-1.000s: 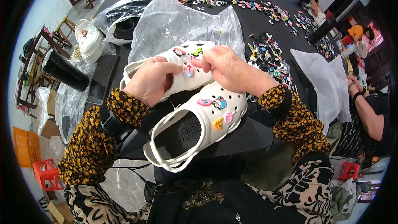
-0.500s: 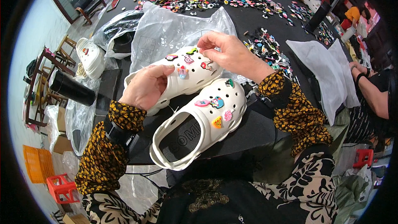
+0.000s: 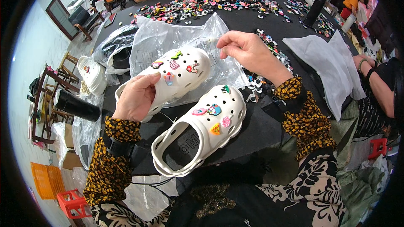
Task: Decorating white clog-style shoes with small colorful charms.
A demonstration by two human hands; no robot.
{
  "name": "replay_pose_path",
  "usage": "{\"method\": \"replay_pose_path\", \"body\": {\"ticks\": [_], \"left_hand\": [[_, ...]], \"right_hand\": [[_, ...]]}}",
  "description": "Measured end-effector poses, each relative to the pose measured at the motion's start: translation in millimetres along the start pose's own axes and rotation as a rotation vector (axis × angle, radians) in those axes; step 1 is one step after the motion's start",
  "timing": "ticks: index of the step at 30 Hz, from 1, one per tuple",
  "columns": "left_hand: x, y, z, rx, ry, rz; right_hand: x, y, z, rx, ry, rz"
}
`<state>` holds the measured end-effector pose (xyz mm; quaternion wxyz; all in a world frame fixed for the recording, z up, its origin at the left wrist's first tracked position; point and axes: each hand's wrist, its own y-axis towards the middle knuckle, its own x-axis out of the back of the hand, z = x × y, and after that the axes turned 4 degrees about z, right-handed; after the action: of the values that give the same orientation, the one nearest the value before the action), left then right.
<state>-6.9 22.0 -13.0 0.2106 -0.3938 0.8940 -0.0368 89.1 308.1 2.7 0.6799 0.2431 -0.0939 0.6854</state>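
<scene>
My left hand [image 3: 138, 96] grips a white clog [image 3: 191, 61] by its side, thumb on top near the strap end. Several colourful shoe charms sit in that clog's upper, among them a green one and a red-and-white one. My right hand [image 3: 246, 52] hovers to the right of its toe, apart from it, with thumb and forefinger curled together in a pinch. Anything between those fingertips is too small to make out. Nearer to me, a second white clog [image 3: 229, 105] lies on the black table [image 3: 252, 136], bearing a pizza-slice charm [image 3: 215, 129] and several others.
A clear plastic bag [image 3: 145, 42] lies behind the clogs. Loose charms [image 3: 185, 9] spread across the far table and right of my right hand. Another white clog [image 3: 93, 75] and a black cylinder [image 3: 78, 106] stand left. White sheets [image 3: 324, 67] lie right, beside another person's arm [image 3: 376, 80].
My right hand has moved off the held clog's toe, to the right. My left hand has shifted slightly left and down with that clog, baring more of its upper.
</scene>
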Motion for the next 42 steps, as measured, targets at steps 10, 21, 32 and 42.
{"method": "replay_pose_path", "body": {"ticks": [10, 21, 32, 42], "left_hand": [[5.1, -1.1, 9.0, 0.056, 0.078, -0.059], [-15.5, -23.9, -3.0, -0.125, 0.956, 0.020], [-12.0, -29.6, 1.5, -0.264, 1.309, -0.106], [-18.9, -30.0, 5.3, -0.324, 1.285, -0.141]], "right_hand": [[18.5, -13.8, -17.9, -0.030, 0.116, -0.138], [31.2, -21.9, -56.0, -0.006, 0.170, -0.324], [31.8, -32.1, -88.0, -0.116, -0.109, -0.400], [24.8, -32.9, -106.3, -0.043, -0.689, -0.196]]}}
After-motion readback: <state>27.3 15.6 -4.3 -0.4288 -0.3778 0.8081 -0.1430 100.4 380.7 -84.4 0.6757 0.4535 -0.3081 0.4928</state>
